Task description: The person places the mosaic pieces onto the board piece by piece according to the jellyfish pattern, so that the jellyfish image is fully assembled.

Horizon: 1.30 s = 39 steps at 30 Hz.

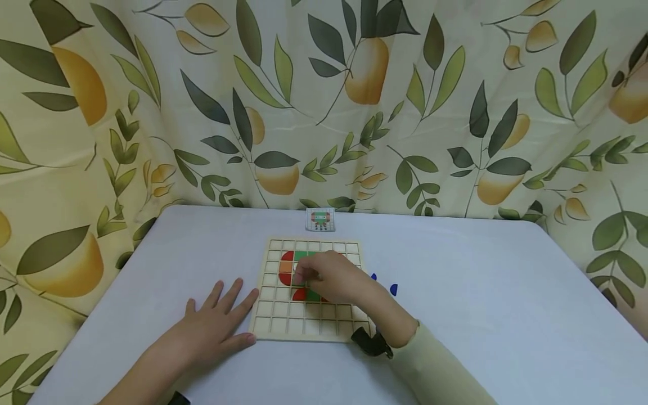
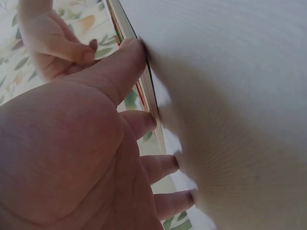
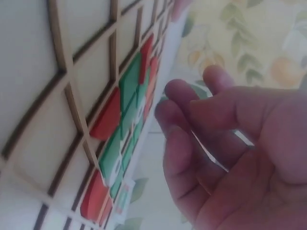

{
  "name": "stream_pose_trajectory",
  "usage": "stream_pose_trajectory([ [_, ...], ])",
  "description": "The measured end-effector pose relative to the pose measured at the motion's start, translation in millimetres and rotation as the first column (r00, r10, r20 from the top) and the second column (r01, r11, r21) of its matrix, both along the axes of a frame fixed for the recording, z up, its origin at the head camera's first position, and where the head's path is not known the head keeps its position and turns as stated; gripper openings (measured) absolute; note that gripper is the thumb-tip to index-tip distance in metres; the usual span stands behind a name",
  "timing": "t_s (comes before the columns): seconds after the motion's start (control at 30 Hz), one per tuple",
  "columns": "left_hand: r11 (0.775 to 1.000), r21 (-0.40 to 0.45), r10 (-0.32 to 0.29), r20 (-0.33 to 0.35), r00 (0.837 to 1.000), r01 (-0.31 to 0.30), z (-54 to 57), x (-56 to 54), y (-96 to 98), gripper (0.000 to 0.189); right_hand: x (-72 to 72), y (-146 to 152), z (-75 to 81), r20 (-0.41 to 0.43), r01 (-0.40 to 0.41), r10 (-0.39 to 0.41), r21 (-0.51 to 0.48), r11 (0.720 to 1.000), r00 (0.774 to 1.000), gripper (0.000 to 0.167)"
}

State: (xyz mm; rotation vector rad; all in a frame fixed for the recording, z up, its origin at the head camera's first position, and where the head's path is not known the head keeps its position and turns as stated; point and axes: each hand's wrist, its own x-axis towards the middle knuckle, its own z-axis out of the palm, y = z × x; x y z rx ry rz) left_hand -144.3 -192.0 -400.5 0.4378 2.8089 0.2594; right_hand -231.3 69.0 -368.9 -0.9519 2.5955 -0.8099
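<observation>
A pale square board [image 1: 288, 327] with raised grid lines lies on the table. Red [image 1: 299, 295], green [image 1: 301, 255] and orange [image 1: 286, 267] tiles fill some of its cells. My left hand [image 1: 215, 325] rests with fingers spread at the board's left side. In the left wrist view, the left thumb [image 2: 129, 55] presses against the board's edge. Over the middle of the tiles, my right hand [image 1: 331, 275] has bent fingers pointing down, hiding part of the pattern. The right wrist view shows curled fingers [image 3: 177, 148] close to the tiles, with no piece visible between them.
Behind the board stands a small card [image 1: 320, 219] with a coloured picture. Blue pieces [image 1: 394, 289] lie on the white tablecloth to the right of the board. A black wrist strap [image 1: 369, 342] hangs over the board's near right corner. A leaf-patterned curtain [image 1: 324, 135] rises beyond the table.
</observation>
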Motion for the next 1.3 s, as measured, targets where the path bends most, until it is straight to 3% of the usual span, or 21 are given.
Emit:
stream_pose_trajectory([
  [0.27, 1.000, -0.009, 0.005, 0.023, 1.000, -0.005, -0.4, 0.3, -0.7, 0.082, 4.0, 6.6, -0.4, 0.072, -0.128, 0.122, 0.092, 0.988, 0.990, 0.035],
  [0.4, 1.000, -0.002, 0.006, 0.021, 1.000, -0.006, -1.1, 0.2, -0.6, 0.082, 3.6, 9.5, 1.5, 0.111, -0.166, 0.157, 0.079, 0.983, 0.981, 0.033],
  [0.53, 1.000, -0.006, 0.013, 0.009, 1.000, -0.013, -0.7, -0.1, 0.2, 0.084, -1.8, 27.2, 13.7, 0.125, -0.183, 0.180, 0.017, 0.983, 0.976, 0.028],
  [0.7, 1.000, -0.015, 0.017, -0.002, 1.000, -0.017, 0.2, 0.0, 0.6, 0.083, -15.2, 77.2, 30.5, 0.044, -0.022, 0.024, -0.052, 0.998, 0.999, 0.020],
  [0.8, 1.000, -0.009, 0.013, 0.006, 1.000, -0.013, -0.3, 0.4, 0.8, 0.082, -18.0, 104.8, 28.2, 0.073, 0.094, -0.095, 0.018, 0.995, 0.993, 0.017],
  [0.9, 1.000, -0.007, 0.014, 0.019, 1.000, -0.014, -0.9, 0.3, 2.0, 0.082, -20.1, 121.0, 14.7, 0.094, 0.186, -0.201, 0.146, 0.972, 0.975, 0.016],
  [1.07, 1.000, 0.006, 0.014, 0.027, 1.000, -0.014, -2.2, 2.1, 1.5, 0.082, -24.0, 122.4, -5.5, 0.040, 0.279, -0.301, 0.276, 0.920, 0.953, 0.013],
  [1.3, 1.000, 0.006, 0.003, 0.011, 1.000, -0.003, -1.5, 1.1, 1.0, 0.082, -20.8, 109.3, -8.9, -0.058, 0.342, -0.343, 0.335, 0.878, 0.938, 0.015],
])
